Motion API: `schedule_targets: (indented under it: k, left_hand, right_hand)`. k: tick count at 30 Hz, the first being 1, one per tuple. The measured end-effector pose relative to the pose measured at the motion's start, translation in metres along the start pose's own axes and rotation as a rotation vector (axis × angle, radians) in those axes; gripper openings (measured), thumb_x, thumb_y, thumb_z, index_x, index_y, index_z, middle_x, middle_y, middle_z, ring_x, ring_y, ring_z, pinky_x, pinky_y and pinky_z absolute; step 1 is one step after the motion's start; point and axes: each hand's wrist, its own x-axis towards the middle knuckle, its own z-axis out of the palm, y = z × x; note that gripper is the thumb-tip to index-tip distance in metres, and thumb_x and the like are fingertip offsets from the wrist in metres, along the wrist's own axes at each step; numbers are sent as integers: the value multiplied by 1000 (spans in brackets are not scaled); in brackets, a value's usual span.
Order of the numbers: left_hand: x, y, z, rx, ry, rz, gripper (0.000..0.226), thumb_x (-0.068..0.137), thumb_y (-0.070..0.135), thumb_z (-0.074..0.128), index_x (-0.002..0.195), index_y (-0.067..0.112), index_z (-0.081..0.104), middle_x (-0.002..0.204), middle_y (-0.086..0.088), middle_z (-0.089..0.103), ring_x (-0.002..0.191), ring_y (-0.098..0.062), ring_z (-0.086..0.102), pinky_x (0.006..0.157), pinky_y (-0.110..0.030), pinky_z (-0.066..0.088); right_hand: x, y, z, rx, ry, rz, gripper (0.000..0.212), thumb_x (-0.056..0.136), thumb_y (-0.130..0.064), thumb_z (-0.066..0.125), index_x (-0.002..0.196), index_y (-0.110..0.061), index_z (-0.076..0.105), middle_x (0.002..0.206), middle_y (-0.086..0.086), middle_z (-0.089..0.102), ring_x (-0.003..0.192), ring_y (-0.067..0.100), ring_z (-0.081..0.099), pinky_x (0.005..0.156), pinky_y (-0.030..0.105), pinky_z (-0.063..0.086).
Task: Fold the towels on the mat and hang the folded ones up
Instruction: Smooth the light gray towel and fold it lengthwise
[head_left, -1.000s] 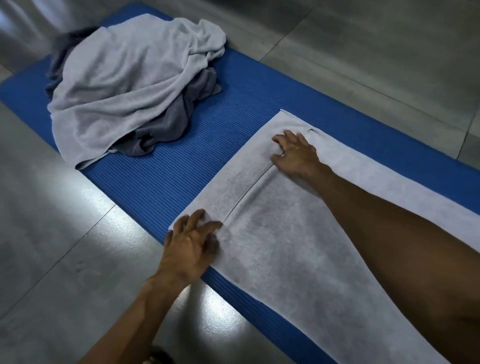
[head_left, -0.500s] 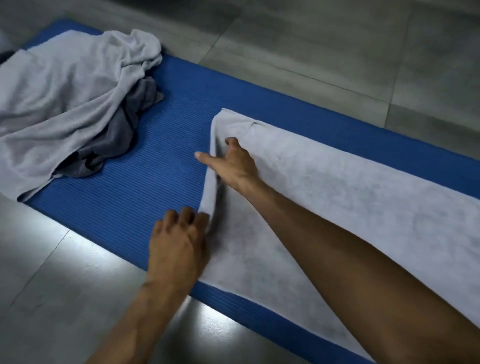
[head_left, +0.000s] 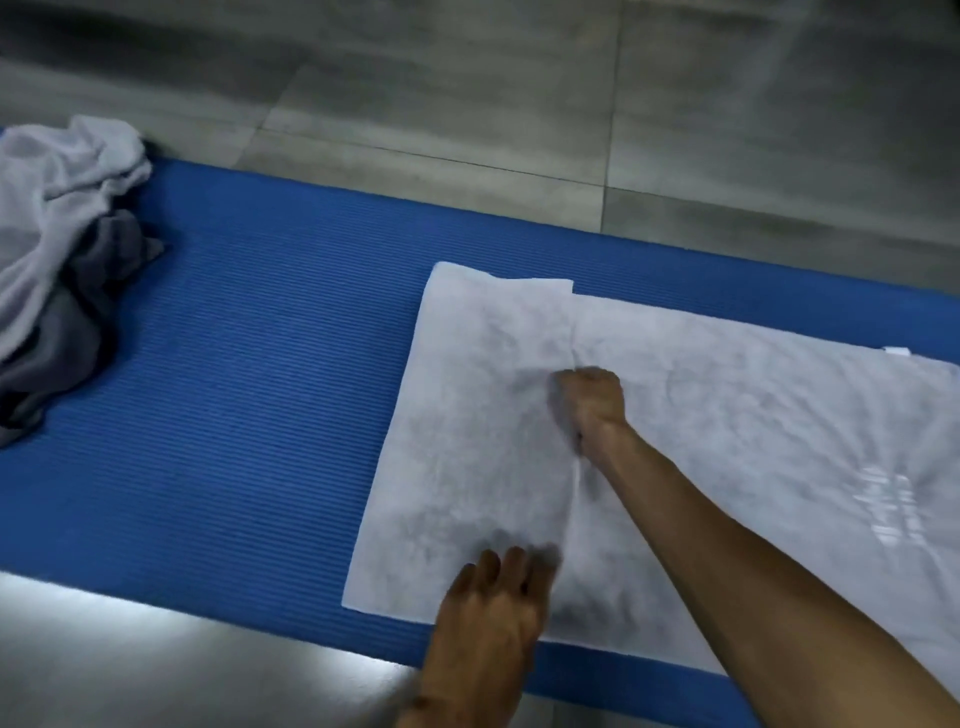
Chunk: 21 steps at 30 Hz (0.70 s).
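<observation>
A white towel (head_left: 727, 415) lies flat along the blue mat (head_left: 260, 415). Its left end is folded over to the right, and the flap's edge runs down the towel's middle. My right hand (head_left: 589, 402) is curled in a fist on that edge at mid-width, gripping the cloth. My left hand (head_left: 493, 603) holds the same flap at its near corner by the mat's front edge, with its fingers blurred on top of the cloth. A crumpled pile of light grey towels (head_left: 47, 218) and a dark grey towel (head_left: 88, 312) sits at the mat's left end.
Grey floor tiles (head_left: 467, 104) surround the mat, and a bright glare lies on the near floor (head_left: 156, 623). A small white label (head_left: 897, 352) sticks out from the towel's far edge at the right. Bare blue mat separates the pile from the white towel.
Both hands lifted the towel's left end and carried it rightwards, laying it over as a flap. The view swung right, so the pile now sits at the left border.
</observation>
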Motion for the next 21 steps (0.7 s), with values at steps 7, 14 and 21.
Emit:
schedule_targets:
  k: [7,14,21]
  left_hand:
    - [-2,16,29,-71,-87,11,76,20,14,85,96,19,76,84,3,69,61,-15,64,45,-18,50]
    - [-6,47,35,-150,91,148,47,69,10,45,105,20,74,99,7,69,72,-12,61,49,-22,48]
    - [15,110,51,-277,120,306,37,84,16,53,119,21,63,112,3,64,85,-12,62,56,-22,52]
  right_hand:
    - [-4,-26,-25,39,-253,-172,44,83,-13,72,125,-20,60,108,-8,53,93,12,56,63,7,44]
    - [-3,-15,-67,140,-219,-264,52,83,-7,73,132,-17,58,142,-5,41,121,9,46,96,17,43]
    - [14,12,-148,63,-39,-277,55,81,-13,76,132,-17,57,149,-8,35,132,13,42,106,27,41]
